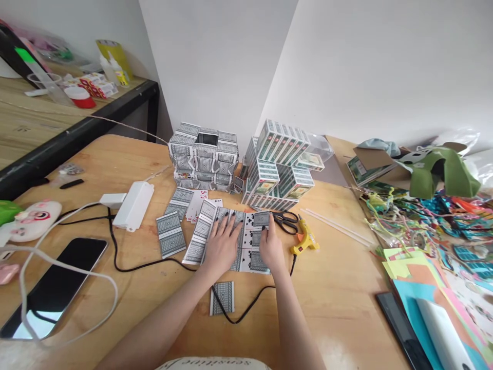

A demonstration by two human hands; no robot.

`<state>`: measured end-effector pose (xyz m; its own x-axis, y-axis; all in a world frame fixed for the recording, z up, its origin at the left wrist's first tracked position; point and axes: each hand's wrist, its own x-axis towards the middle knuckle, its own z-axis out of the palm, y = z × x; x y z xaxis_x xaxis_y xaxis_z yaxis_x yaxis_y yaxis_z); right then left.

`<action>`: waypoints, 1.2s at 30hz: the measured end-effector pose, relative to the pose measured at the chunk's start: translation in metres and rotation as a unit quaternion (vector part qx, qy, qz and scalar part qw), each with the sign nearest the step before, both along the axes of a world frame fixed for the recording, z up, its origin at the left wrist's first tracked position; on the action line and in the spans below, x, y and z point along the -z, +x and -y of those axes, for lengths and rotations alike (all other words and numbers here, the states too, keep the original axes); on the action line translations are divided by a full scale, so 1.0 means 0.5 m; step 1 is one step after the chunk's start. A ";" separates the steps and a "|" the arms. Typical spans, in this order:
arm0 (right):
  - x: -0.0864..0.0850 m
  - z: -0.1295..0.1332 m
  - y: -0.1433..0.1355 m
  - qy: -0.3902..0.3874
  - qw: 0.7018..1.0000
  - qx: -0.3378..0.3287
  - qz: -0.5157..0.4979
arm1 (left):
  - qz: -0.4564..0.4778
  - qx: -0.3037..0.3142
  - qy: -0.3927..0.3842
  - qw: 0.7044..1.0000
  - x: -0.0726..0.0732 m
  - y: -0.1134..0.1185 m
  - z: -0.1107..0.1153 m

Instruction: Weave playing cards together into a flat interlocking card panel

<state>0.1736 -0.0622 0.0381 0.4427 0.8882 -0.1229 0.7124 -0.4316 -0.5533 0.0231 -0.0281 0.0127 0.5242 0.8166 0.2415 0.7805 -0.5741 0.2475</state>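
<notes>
Several playing cards [246, 259] are joined in a flat panel on the table, some face down and some showing club or spade faces. My left hand [223, 245] lies flat on the panel's left part, fingers spread. At the panel's right edge, my right hand [271, 246] rests with its index finger stretched forward and the thumb apart. A strip of face-down cards [195, 249] sits left of my left hand, with another card piece [170, 235] beyond it. One loose card [222, 298] lies nearer to me, crossed by a black cable.
Behind stand a card-built structure [204, 159] and stacked card boxes [281, 164]. Black scissors [287, 222] and a yellow glue gun [306, 239] lie to the right. At left are a phone [57, 288], a white power box [134, 205] and cables. Craft materials crowd the far right.
</notes>
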 end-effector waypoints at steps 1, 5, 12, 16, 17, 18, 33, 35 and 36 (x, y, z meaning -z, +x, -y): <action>0.002 0.000 -0.001 0.000 1.000 -0.002 -0.001 | 0.000 -0.001 0.001 1.000 0.001 0.001 0.000; 0.009 -0.001 -0.007 -0.002 1.000 -0.013 -0.012 | 0.001 -0.002 0.002 1.000 0.003 0.003 -0.002; 0.012 -0.010 -0.016 -0.012 0.999 -0.020 -0.035 | 0.001 -0.001 -0.009 1.000 -0.002 0.003 -0.003; 0.010 -0.012 -0.022 -0.042 0.999 -0.012 -0.022 | 0.002 -0.001 -0.009 1.000 0.000 0.005 -0.003; 0.009 -0.013 -0.025 -0.054 0.998 -0.011 -0.013 | 0.002 -0.002 -0.010 1.000 0.000 0.006 -0.004; 0.008 -0.013 -0.027 -0.067 0.998 -0.011 -0.004 | 0.001 -0.002 -0.011 1.000 0.000 0.006 -0.004; -0.019 -0.037 -0.081 -0.138 0.982 -0.053 0.114 | -0.031 0.000 -0.020 0.999 -0.001 0.008 0.000; -0.029 -0.046 -0.104 -0.134 0.977 -0.076 0.145 | -0.042 0.014 -0.020 0.999 0.001 0.006 0.001; -0.034 -0.050 -0.115 -0.134 0.974 -0.085 0.159 | -0.047 0.019 -0.020 0.998 0.003 0.004 0.001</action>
<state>0.1161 -0.0371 0.0549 0.3445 0.9072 -0.2416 0.9035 -0.3903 -0.1772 0.0253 -0.0284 0.0113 0.5742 0.8036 0.1569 0.7789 -0.5952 0.1976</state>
